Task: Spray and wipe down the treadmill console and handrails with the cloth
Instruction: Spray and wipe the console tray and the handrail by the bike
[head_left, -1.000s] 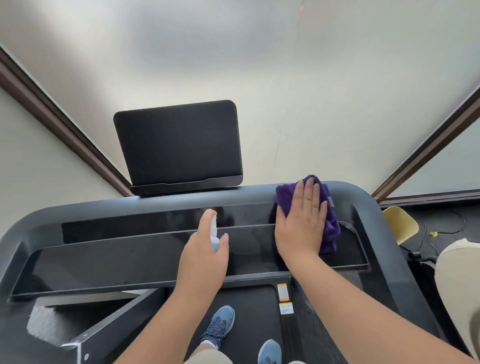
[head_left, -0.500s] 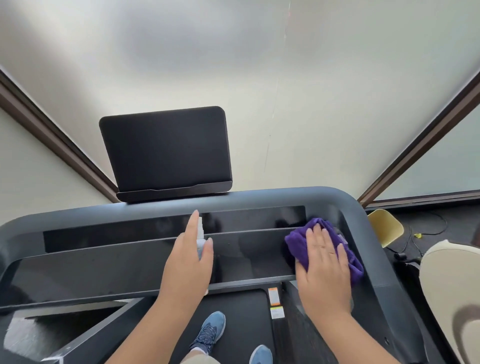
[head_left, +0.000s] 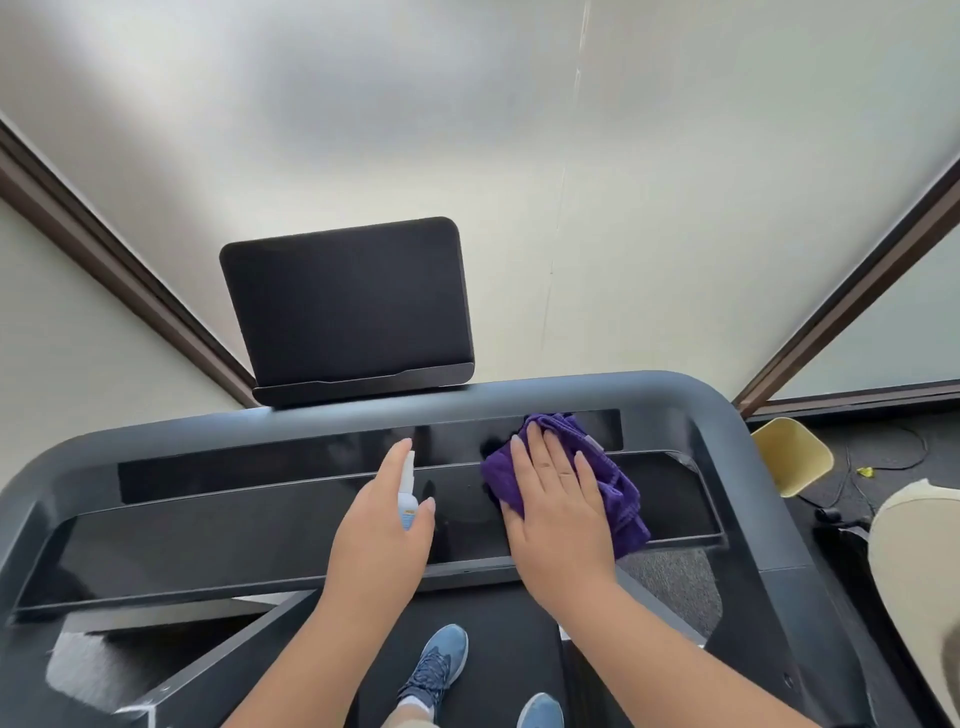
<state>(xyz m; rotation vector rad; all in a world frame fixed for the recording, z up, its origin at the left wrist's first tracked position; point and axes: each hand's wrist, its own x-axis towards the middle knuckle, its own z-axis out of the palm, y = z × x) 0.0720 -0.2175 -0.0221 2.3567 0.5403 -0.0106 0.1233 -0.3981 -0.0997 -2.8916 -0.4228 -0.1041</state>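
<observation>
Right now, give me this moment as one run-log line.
phase: wiping console | right hand: flat on purple cloth, console right of centre | left hand: holds spray bottle | handrails: not yet wiped

A pale wall (head_left: 519, 156) fills the upper part of the view, with dark brown trim (head_left: 119, 270) running diagonally at both sides. At the right, a yellow chair seat (head_left: 792, 457) stands on the dark floor (head_left: 883, 447), near black cables (head_left: 836, 491). Two blue sneakers (head_left: 436, 665) stand on the belt below.
</observation>
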